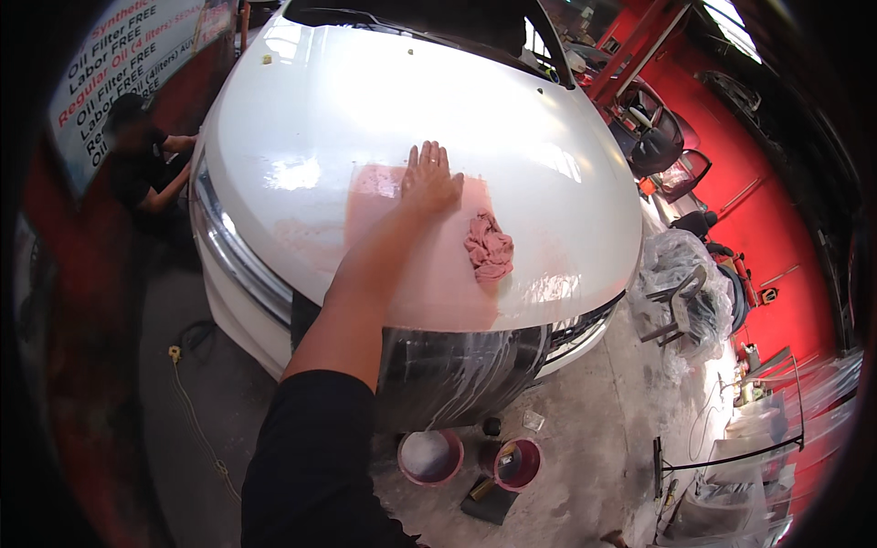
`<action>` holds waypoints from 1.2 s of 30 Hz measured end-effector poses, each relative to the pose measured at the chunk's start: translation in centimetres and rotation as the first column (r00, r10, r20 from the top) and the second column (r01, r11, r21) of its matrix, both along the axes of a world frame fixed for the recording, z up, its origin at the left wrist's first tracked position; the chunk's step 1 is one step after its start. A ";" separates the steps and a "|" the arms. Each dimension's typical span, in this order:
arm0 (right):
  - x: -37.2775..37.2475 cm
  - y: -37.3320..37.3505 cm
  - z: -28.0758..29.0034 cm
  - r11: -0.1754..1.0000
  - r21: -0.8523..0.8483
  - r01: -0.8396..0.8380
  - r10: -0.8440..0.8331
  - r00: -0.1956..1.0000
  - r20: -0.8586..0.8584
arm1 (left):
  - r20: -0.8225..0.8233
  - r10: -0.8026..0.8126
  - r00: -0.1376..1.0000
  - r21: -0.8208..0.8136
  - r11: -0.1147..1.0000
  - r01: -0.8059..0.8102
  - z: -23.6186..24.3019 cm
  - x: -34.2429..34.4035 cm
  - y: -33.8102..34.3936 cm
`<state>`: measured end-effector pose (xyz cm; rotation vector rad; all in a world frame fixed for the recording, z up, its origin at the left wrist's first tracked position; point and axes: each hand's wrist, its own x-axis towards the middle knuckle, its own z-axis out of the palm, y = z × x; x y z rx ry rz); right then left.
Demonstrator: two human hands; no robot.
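Observation:
My left hand [433,178] lies on the white car hood [292,119], palm down and fingers stretched out. It rests at the upper part of a pink patch [370,210] on the paint. Whether something thin is under the palm is hidden. A crumpled pink rag [489,247] lies on the patch's right edge, just nearer than the hand. Below the hood edge, a dark sheet [448,374] with whitish streaks covers the car's front. My right hand does not show; a small brownish shape at the bottom edge is too cut off to name.
Two reddish buckets [429,457] [517,464] stand on the concrete floor before the car, beside a dark flat piece [489,502]. Another person [151,173] works at the car's left side. Plastic-wrapped things [681,283] and a cord [196,411] lie around.

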<state>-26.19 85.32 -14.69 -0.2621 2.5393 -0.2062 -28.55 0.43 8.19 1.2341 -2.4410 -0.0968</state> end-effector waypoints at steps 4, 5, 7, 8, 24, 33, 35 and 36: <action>0.5 3.3 -1.5 0.998 -0.030 -0.053 0.052 0.998 -0.026 | -0.126 -0.081 0.989 -0.079 0.994 0.071 -4.6 5.3 7.4; 0.1 4.7 -2.0 0.997 -0.039 -0.073 0.071 0.995 -0.065 | -0.145 -0.095 0.985 -0.094 0.992 0.082 -6.0 6.3 9.5; 0.0 6.2 -2.3 0.992 -0.090 -0.091 0.077 0.986 -0.149 | -0.189 -0.126 0.974 -0.139 0.985 0.100 -8.1 8.2 13.5; 0.2 6.0 -2.6 0.985 -0.158 -0.076 0.046 0.981 -0.186 | -0.177 -0.127 0.976 -0.158 0.983 0.099 -9.1 9.2 15.7; 8.4 11.4 -6.0 0.677 -0.587 0.445 -0.683 0.676 -0.276 | -0.346 -0.412 0.843 -0.443 0.864 0.241 -2.4 2.7 13.7; 9.3 6.5 -3.3 0.461 -0.680 0.570 -0.606 0.762 0.228 | 0.281 0.009 0.960 -0.661 0.727 0.187 -12.4 -3.7 11.8; 8.7 4.1 -6.0 0.443 -0.634 0.634 -0.549 0.751 0.367 | 0.131 0.001 0.991 -0.846 0.522 0.111 -13.5 -2.7 10.0; 7.8 2.7 -7.0 0.454 -0.597 0.661 -0.502 0.744 0.442 | 0.114 -0.127 0.985 -0.842 0.514 0.164 -14.0 -2.9 10.0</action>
